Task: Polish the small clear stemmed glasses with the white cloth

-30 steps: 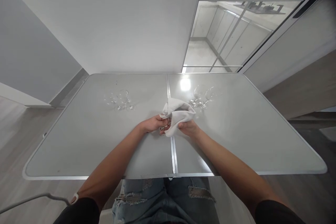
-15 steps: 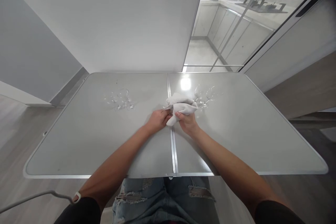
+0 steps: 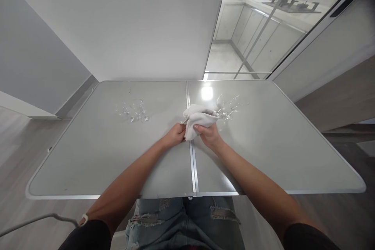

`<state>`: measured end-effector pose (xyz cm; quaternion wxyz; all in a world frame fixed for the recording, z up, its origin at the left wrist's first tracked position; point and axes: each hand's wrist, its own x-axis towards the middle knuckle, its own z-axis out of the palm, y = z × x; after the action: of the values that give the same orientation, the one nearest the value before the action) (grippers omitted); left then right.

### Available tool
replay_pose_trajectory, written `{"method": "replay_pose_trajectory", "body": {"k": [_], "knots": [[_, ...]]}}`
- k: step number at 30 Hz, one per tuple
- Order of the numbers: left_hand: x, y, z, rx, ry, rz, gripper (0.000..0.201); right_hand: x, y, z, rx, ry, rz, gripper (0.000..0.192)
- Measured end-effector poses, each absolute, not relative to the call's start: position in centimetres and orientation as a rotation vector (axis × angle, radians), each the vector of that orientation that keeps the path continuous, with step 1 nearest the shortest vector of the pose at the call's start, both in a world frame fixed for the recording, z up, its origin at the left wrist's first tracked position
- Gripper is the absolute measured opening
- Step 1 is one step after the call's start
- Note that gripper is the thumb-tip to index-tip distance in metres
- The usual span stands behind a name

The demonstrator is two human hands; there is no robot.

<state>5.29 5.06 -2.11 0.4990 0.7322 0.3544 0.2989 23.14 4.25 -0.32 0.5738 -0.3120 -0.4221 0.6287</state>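
Observation:
A bunched white cloth point(image 3: 200, 119) is held over the table's centre seam. My right hand point(image 3: 210, 134) grips it from the right, thumb lying on the near side of the fabric. Against the cloth's left edge, my left hand point(image 3: 175, 134) is closed with its fingers curled; whatever it pinches there is hidden by the cloth. Several clear glass pieces point(image 3: 136, 113) lie in a cluster on the left half of the table. Another clear glass cluster point(image 3: 225, 111) is just beyond my right hand, partly covered by the cloth; the shapes are too transparent to separate.
The pale folding table point(image 3: 88, 156) has a metal rim and a metal seam point(image 3: 193, 168) down its middle. A white wall panel point(image 3: 140, 27) rises at its far edge, beside a glass door point(image 3: 249, 39). A grey cable point(image 3: 38, 218) runs to my left arm.
My left hand has shifted slightly left, and its fingertips are now more covered by the cloth. The cloth has folded over differently in my right hand. Both glass clusters stay put.

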Motion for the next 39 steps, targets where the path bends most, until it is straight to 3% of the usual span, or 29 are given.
{"method": "replay_pose_trajectory", "body": {"k": [5,11,19,25,33,39], "knots": [[5.4,5.4,-3.1,2.294,1.167,0.792,0.015,22.6,4.1,0.5,-0.770,-0.961,1.329,0.027],[5.2,5.4,-3.4,2.646,1.283,0.730,0.011,23.2,4.4,0.5,-0.814,-0.987,1.349,0.018],[4.5,5.5,-1.8,2.959,1.336,0.449,0.006,23.7,4.7,1.1,-1.256,-1.245,0.750,0.024],[4.3,5.3,-1.9,3.051,1.075,0.675,0.031,24.3,5.8,0.3,-1.195,-0.986,1.066,0.037],[4.7,4.7,-1.6,2.825,0.853,0.937,0.035,24.5,6.3,-0.6,-1.139,-0.724,1.382,0.044],[4.4,4.8,-1.5,2.662,0.904,1.119,0.035,24.0,6.0,-0.6,-1.156,-0.622,1.059,0.043]]}}
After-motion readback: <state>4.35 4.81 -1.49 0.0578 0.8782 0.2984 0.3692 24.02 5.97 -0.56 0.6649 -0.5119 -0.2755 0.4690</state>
